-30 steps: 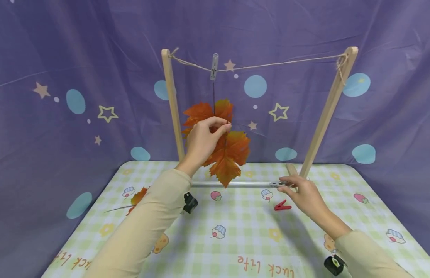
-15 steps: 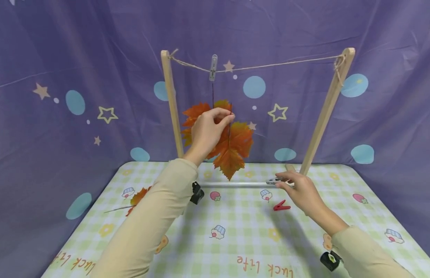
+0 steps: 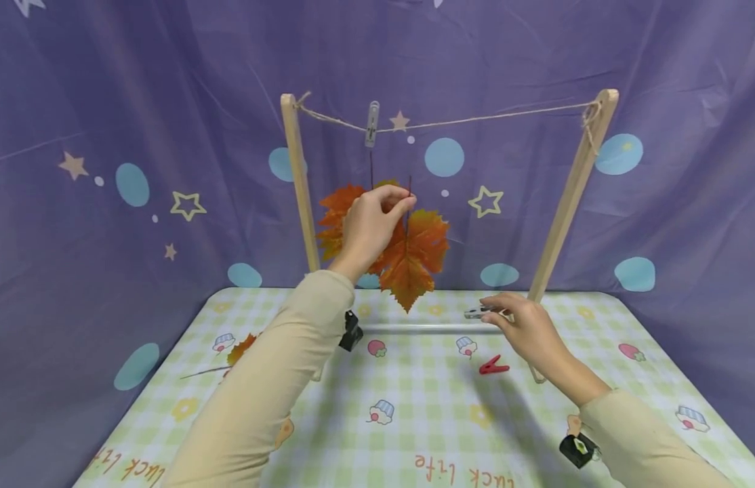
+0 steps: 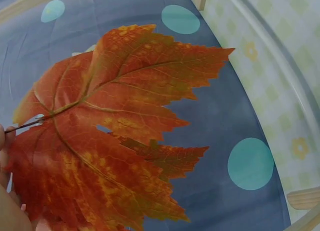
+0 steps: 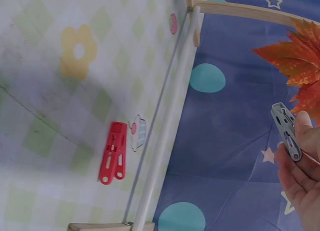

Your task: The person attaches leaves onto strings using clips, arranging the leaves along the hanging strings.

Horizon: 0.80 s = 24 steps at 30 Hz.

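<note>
My left hand pinches the dark stem of an orange artificial maple leaf, which hangs tip-down below the fingers. Behind it, another orange leaf hangs by its stem from a grey clothespin clipped to the twine. In the left wrist view the held leaf fills the middle, with fingertips at the left edge. Lower right, my right hand holds a second grey clothespin between thumb and fingers, above the frame's bottom rod.
A wooden frame with a left post and right post carries the twine; a pale rod joins them low down. On the checked tablecloth lie a red clothespin and, partly behind my left sleeve, another leaf.
My left hand has moved up and slightly right with the leaf, whose stem now sticks out above the fingers. The right hand, with its clothespin, has risen slightly and shifted left.
</note>
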### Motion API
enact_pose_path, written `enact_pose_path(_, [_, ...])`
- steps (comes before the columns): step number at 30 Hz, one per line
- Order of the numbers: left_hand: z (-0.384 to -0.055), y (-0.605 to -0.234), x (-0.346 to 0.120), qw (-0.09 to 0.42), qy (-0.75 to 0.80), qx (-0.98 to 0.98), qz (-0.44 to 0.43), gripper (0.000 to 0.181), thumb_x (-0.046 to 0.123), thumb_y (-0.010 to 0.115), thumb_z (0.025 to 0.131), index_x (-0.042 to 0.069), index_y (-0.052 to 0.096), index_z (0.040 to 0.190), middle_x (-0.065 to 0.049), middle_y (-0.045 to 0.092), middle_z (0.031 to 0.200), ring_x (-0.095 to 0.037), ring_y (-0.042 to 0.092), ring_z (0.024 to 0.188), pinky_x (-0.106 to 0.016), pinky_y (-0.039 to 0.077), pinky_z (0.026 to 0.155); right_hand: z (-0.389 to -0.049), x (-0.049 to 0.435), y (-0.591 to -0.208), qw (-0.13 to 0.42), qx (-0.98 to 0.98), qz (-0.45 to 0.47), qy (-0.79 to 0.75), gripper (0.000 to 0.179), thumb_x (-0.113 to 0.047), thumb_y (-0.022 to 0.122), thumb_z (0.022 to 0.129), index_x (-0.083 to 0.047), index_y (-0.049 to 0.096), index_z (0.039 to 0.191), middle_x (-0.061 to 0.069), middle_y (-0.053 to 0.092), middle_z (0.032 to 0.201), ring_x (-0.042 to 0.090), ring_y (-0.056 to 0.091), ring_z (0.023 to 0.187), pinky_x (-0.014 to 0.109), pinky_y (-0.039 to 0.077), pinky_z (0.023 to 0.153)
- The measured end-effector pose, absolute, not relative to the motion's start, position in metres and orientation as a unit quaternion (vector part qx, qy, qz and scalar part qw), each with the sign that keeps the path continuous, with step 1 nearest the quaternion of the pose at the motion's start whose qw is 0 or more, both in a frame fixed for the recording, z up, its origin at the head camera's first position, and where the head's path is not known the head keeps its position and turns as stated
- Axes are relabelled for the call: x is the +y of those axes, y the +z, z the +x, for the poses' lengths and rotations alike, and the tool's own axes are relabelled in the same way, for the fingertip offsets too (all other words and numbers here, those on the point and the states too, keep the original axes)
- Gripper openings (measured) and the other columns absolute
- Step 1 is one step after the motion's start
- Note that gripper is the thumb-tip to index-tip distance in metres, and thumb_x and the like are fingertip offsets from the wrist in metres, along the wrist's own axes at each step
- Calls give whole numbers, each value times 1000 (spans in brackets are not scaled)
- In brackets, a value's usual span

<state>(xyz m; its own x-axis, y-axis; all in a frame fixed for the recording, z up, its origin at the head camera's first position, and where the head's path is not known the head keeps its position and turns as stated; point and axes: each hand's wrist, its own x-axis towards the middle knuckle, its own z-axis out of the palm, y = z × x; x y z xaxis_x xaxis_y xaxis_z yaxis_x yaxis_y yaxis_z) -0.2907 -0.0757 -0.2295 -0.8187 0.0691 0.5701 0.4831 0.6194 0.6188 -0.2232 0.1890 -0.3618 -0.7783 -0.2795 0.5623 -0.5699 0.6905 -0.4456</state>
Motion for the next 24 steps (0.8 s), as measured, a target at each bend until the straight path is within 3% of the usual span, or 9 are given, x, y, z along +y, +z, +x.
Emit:
enact_pose_path(9, [-300,-223,-78,287,-401,-854,-166,27,40,67,94,21,75,110,8,72,92,-10,56,69,-31,38,56,-229,189,-348,251,-885,236,312,23,-5,75,86,-1,74,109,10,72,100,23,69,83,40,57,71])
enact_pose_path(18, [-303,-219,-74,276,-406,-854,-174,29,41,65,94,21,74,112,9,72,93,-6,60,74,-30,42,60,-238,182,-334,281,-872,240,321,21,-8,75,88,-3,75,109,9,73,98,21,69,81,40,56,68])
enact_pose_path(24, [-303,-216,-69,281,-410,-849,-180,29,41,65,94,20,74,112,8,73,98,-7,62,82,-29,46,71,-242,173,-317,292,-867,235,328,22,-8,75,88,-5,75,110,9,73,102,22,68,84,39,53,68])
